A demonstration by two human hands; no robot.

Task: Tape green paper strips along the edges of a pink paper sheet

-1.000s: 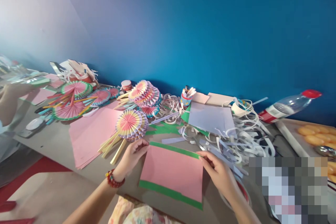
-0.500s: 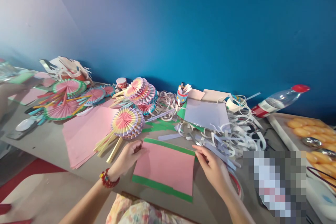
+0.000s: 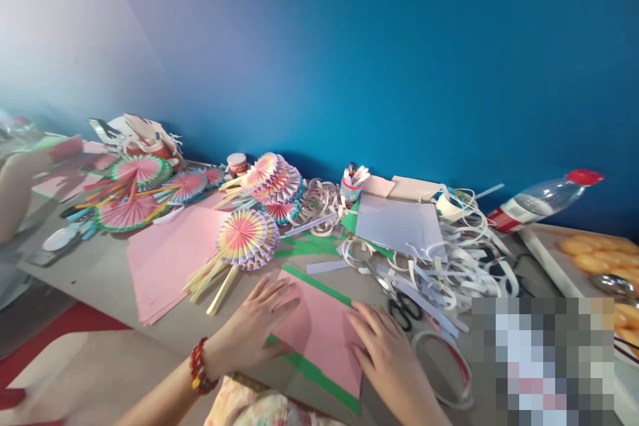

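**Fig. 1.** Pink sheet (image 3: 322, 336) lying on a green sheet (image 3: 327, 383) at the table's (image 3: 100, 273) near edge. The long axis runs roughly left to right, with the right end skewed nearer. Left hand (image 3: 259, 326) and right hand (image 3: 387, 359) are palm-down with fingers extended and spread. They press flat on the pink sheet, 1 at each end, and grasp nothing. Beyond lie scissors (image 3: 399, 303) near the right hand, a round paper fan (image 3: 247, 236), white paper strips (image 3: 464, 259), and a lying bottle (image 3: 544, 200) far right.

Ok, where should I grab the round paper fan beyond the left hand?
Take the fan by its pale yellow sticks, coming from the near left. They jut flat toward that side, clear of the pleated disc, which would likely crush if pinched.
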